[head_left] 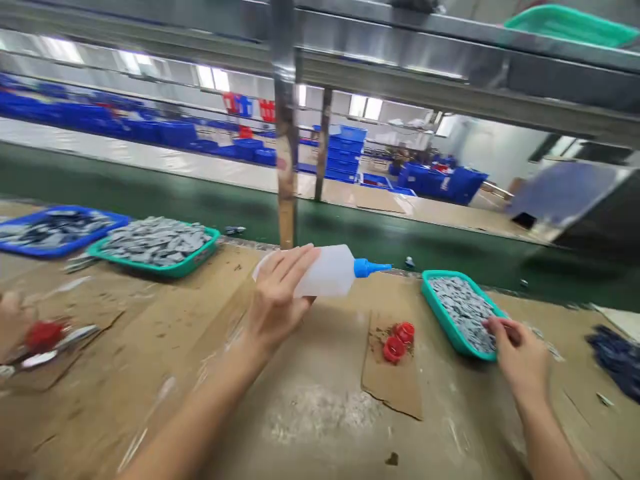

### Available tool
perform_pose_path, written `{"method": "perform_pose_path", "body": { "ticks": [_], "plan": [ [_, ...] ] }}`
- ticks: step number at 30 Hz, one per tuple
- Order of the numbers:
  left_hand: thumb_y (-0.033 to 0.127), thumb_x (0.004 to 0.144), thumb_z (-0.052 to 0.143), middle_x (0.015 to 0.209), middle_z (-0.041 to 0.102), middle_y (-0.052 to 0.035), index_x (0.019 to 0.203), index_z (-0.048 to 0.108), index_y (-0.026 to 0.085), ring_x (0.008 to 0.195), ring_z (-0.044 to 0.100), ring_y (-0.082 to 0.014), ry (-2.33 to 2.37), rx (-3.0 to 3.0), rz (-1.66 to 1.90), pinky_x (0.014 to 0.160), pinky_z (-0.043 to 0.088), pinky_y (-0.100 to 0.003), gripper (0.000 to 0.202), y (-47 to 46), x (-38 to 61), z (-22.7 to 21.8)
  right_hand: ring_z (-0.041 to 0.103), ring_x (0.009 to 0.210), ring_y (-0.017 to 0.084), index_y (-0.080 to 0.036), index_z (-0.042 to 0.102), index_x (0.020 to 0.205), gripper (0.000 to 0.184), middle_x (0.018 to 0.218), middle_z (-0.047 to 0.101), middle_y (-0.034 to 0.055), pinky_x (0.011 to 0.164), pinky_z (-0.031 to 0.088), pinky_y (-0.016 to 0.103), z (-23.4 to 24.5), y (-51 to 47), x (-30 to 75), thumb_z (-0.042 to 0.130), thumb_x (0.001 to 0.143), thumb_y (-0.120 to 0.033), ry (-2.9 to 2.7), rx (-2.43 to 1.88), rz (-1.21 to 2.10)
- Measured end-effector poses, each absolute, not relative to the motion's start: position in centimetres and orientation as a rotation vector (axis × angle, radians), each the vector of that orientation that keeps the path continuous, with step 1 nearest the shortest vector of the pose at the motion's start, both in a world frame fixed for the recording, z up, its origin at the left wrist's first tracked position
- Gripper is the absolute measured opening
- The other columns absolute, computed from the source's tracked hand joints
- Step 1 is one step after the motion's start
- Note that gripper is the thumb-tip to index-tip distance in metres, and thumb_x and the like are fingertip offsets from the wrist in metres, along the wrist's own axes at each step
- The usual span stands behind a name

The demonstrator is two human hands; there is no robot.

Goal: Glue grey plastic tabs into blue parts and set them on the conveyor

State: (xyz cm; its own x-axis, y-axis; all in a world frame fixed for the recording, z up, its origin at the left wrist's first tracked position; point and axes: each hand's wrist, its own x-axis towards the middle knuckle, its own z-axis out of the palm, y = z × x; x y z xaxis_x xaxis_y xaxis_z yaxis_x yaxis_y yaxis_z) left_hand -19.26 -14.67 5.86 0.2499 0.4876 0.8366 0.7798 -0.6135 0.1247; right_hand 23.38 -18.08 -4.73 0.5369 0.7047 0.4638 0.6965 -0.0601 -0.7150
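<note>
My left hand (283, 293) is wrapped round a white squeeze bottle (333, 270), which lies nearly level above the bench. Its blue nozzle (370, 267) points right. At the right, my right hand (523, 360) is at the edge of a green tray (440, 313) heaped with small grey parts (463, 310). Thumb and forefinger are pinched together at the rim; whatever they hold is too small to make out. Between my hands, two small red round cups (395, 349) stand on a piece of cardboard (393, 390) with brown specks around them.
Another person's hand (13, 320) is at the left edge, near a red item (44, 337). Another green tray (165, 268) and a blue tray (45, 251) hold grey parts. A metal post (284, 133) rises behind the bottle. Dark crumpled plastic (615, 360) lies right.
</note>
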Motion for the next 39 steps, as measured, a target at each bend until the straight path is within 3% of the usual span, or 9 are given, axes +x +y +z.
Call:
{"method": "perform_pose_path", "body": {
  "ticks": [3,6,16,24,39],
  "plan": [
    [0.003,0.075,0.056,0.132,0.055,-0.0074,0.13,0.05,0.021,0.116,0.052,-0.0263,-0.973,-2.336,-1.211,0.102,0.039,-0.043,0.058,-12.9,-16.3,5.7,0.067,0.077,0.027,-0.017,0.068,0.085,0.042,0.083,0.072,0.01,0.068,0.052,0.035,-5.0,-18.7,24.4,0.064,0.076,-0.057,-1.102,-1.742,0.077],
    [0.001,0.078,0.051,0.131,0.056,-0.0069,0.128,0.053,0.02,0.118,0.051,-0.026,-0.818,-2.408,-1.081,0.1,0.04,-0.041,0.054,-11.8,-14.3,5.2,0.066,0.075,0.027,-0.016,0.07,0.085,0.047,0.083,0.072,0.0117,0.066,0.051,0.035,-4.7,-18.2,23.8,0.066,0.071,-0.06,-1.089,-1.653,0.128],
    [0.004,0.088,0.042,0.129,0.058,-0.0026,0.122,0.058,0.026,0.118,0.054,-0.023,-0.721,-2.451,-0.837,0.105,0.035,-0.041,0.044,-9.6,-11.2,3.8,0.064,0.071,0.023,-0.018,0.071,0.085,0.042,0.083,0.071,0.0084,0.067,0.049,0.034,-3.6,-18.6,22.6,0.065,0.074,-0.057,-1.12,-1.708,0.155],
    [0.001,0.087,0.042,0.132,0.056,0.0005,0.125,0.056,0.032,0.123,0.049,-0.0199,-0.735,-2.514,-0.81,0.111,0.029,-0.041,0.051,-9.2,-10.2,4.2,0.06,0.068,0.022,-0.018,0.071,0.085,0.042,0.083,0.071,0.0081,0.065,0.048,0.034,-3.4,-18.7,22.5,0.065,0.073,-0.058,-1.105,-1.732,0.159],
    [0.001,0.087,0.042,0.132,0.055,0.0009,0.124,0.056,0.031,0.124,0.049,-0.0198,-0.672,-2.47,-0.725,0.111,0.028,-0.041,0.05,-9.0,-9.6,5.0,0.06,0.069,0.023,-0.019,0.071,0.084,0.042,0.086,0.071,0.0095,0.063,0.047,0.033,-3.5,-19.0,23.0,0.06,0.078,-0.058,-1.126,-1.739,0.186]
  ]
}}
